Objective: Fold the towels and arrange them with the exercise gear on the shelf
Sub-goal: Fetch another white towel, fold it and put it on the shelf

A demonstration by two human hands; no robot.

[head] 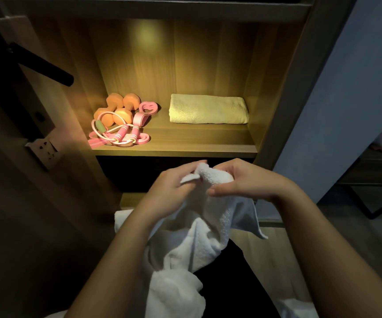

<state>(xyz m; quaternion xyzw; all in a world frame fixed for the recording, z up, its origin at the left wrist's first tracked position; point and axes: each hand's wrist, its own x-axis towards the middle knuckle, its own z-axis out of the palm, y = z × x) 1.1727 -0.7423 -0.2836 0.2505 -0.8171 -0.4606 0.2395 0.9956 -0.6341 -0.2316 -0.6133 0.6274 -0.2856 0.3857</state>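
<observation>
Your two bare forearms reach in from the bottom edge, and between them hangs a white towel (192,244), bunched and unfolded, its lower folds drooping toward your lap. Your left hand (169,191) pinches the towel's upper edge with fingers curled shut around the cloth; your right hand (240,180) closes on the same gathered top just beside it, thumb and fingers wrapped around a rolled bit of fabric. The two hands nearly touch, held in front of and below the lit wooden shelf (176,152).

On that shelf, under a warm lamp, a cream towel (208,109) lies folded flat on the right side, near the cabinet's right wall. On the left side sits the exercise gear in a loose cluster: two orange dumbbells (116,109) side by side, a pink skipping rope (119,131) coiled in front of and partly over them, and a pink resistance band (146,111) to their right. The gear and the folded towel lie well apart, with bare board between them.

On the dim wall to your left, a white wall socket (45,150) shows.
</observation>
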